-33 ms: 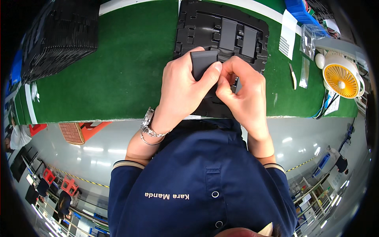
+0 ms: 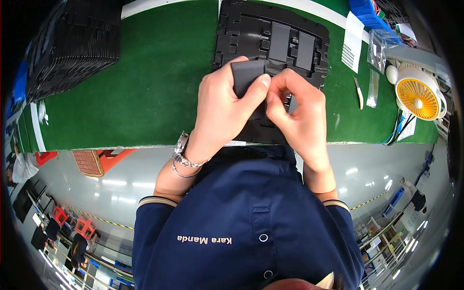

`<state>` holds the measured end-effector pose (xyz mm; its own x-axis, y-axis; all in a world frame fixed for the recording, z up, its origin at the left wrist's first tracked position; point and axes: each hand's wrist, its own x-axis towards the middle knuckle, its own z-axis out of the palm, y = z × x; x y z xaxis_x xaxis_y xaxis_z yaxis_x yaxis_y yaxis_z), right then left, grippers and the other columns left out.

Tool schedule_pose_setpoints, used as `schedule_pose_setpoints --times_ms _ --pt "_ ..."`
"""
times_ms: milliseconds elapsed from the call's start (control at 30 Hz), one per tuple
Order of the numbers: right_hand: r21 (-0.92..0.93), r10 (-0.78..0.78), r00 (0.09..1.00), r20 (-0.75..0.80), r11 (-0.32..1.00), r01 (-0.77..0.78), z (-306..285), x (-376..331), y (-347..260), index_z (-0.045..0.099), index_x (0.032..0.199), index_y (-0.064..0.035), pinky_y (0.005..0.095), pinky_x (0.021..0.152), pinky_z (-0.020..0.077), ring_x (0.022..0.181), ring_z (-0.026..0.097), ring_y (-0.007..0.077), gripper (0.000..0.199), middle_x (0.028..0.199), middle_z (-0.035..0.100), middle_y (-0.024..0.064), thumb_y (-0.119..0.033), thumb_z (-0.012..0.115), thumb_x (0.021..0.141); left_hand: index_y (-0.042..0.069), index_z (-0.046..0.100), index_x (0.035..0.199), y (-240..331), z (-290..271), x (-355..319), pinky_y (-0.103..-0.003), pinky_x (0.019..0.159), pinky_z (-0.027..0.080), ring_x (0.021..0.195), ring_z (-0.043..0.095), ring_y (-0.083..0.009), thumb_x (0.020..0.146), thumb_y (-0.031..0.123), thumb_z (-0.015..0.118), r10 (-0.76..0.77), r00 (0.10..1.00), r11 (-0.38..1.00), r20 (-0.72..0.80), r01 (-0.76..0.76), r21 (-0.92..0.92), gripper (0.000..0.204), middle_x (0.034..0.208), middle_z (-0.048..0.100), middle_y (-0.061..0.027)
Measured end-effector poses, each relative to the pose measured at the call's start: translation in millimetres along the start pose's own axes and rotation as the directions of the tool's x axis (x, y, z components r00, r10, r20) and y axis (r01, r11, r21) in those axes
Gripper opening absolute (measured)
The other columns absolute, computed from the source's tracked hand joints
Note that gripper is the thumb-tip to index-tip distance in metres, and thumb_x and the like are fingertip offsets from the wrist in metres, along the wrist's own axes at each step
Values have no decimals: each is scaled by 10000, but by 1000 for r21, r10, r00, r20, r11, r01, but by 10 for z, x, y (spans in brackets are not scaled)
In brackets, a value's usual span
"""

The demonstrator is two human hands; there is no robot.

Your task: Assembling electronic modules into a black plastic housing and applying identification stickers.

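A flat dark grey rectangular block (image 2: pixel 245 76) is in my left hand (image 2: pixel 221 107), whose thumb presses on its lower right part while the fingers wrap behind it. Close against the block's right edge, my right hand (image 2: pixel 300 108) is closed, thumb and forefinger pinched together; what lies between the fingertips is hidden. Both hands are over the near part of a black moulded tray (image 2: pixel 246 31). Two similar grey blocks, one on the left (image 2: pixel 279 42) and one on the right (image 2: pixel 305 51), lie in the tray's far slots.
A tall stack of black trays (image 2: pixel 72 53) stands at the left of the green table (image 2: pixel 154 77). On the right are a printed sheet (image 2: pixel 353 43), a white-handled knife (image 2: pixel 358 94), clear plastic bags (image 2: pixel 376 53), a blue bin (image 2: pixel 369 14) and a yellow-and-white fan (image 2: pixel 416 99).
The grey block and my left hand have shifted very slightly left. My right fingertips have moved a little with them; all else looks the same.
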<state>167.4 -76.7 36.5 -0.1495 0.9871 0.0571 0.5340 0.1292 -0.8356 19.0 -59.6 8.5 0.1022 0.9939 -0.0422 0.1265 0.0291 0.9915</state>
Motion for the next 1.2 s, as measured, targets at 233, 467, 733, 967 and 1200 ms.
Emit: schedule_pose_setpoints --times_ms 233,467,733,967,1200 --pt "465 199 976 83 859 -215 9 -17 31 593 889 9 241 680 461 711 551 93 112 768 588 17 -88 648 887 -25 631 833 18 -43 12 -255 558 460 586 552 -84 856 183 681 -42 999 989 -15 40 -141 215 657 615 -19" --pt "413 104 994 42 904 -112 25 2 96 594 882 22 259 688 452 741 537 114 124 805 568 44 -90 648 885 -19 615 808 32 -23 5 -250 546 444 591 530 -71 863 162 670 -24 1000 987 2 24 -162 198 658 574 -9" --pt "360 113 993 19 926 -113 28 -8 47 592 870 27 284 677 451 725 547 160 107 807 572 73 -70 636 870 -16 607 800 32 -26 5 -244 533 426 586 504 -66 865 150 666 -20 1000 982 0 20 -190 188 649 550 1" --pt "229 15 1000 9 973 -17 -8 4 18 578 858 26 294 662 452 717 563 191 91 804 566 85 -48 631 855 -11 597 783 51 -22 -7 -242 536 413 592 490 -57 864 132 663 -38 999 972 14 40 -233 178 654 547 13" --pt "238 -31 999 -20 971 35 24 -10 23 576 877 24 284 652 451 716 566 186 84 812 571 87 -37 629 853 -8 591 780 79 -37 -18 -246 535 408 593 484 -63 864 127 661 -25 1000 976 18 29 -218 174 662 546 15"
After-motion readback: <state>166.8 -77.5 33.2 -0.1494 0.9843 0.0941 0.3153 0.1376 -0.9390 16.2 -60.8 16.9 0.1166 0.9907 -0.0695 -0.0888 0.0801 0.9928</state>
